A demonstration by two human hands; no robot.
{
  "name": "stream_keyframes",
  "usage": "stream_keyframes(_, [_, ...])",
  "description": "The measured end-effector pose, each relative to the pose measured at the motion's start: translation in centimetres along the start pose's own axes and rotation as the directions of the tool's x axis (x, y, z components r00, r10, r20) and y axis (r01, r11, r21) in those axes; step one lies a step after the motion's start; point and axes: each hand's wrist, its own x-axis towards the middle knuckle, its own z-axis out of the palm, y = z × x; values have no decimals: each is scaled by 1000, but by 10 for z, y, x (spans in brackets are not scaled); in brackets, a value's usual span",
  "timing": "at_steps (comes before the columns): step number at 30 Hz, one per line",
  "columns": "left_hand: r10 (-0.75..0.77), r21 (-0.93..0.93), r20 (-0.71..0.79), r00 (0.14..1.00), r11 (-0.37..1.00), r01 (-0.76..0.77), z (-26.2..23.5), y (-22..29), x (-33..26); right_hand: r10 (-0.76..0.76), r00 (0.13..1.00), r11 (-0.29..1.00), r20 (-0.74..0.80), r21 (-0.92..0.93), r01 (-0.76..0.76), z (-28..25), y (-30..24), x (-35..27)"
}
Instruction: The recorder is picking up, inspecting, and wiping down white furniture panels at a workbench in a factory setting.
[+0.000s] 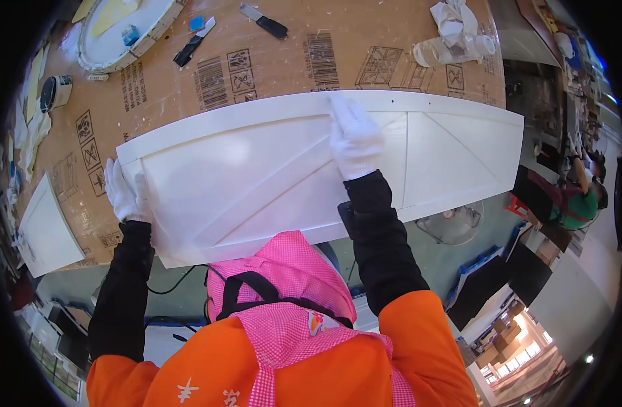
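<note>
A long white panel [256, 163] with raised rails and diagonal strips lies across the cardboard-covered table [284, 68] in front of me. My left hand [126, 192], in a white glove, rests at the panel's left end with its fingers stretched out and its thumb apart. Over the far rail, right of the panel's middle, is my right hand [355, 139], also gloved in white. Its fingers are drawn together and look closed. Their tips are slightly blurred, and whatever they hold is hidden.
Beyond the panel lie two black-handled putty knives [263, 22], a small blue block [197, 23], a round white tray [131, 51] and a clear plastic bottle [453, 51]. A jar [55, 93] and another white panel [49, 227] are at left. A floor fan [453, 224] and a person [575, 203] are at right.
</note>
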Motion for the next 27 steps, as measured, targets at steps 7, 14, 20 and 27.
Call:
stream_keyframes(7, [13,-6,-13,1000,1000,-13,-3,3,3,63,997,997,-50,-46,-65,1,6,15])
stream_keyframes(14, [27,4,-27,999,1000,-27,-1,-8,1,-241,971,966,16,105,238,29,-39,-7])
stream_keyframes(20, [21,11,-31,999,1000,-20,-4,7,5,260,965,936,-46,-235,-263,4,74,27])
stream_keyframes(27, [10,32,2,1000,999,-10,-7,5,1,-247,925,959,288,211,191,23,-127,-20])
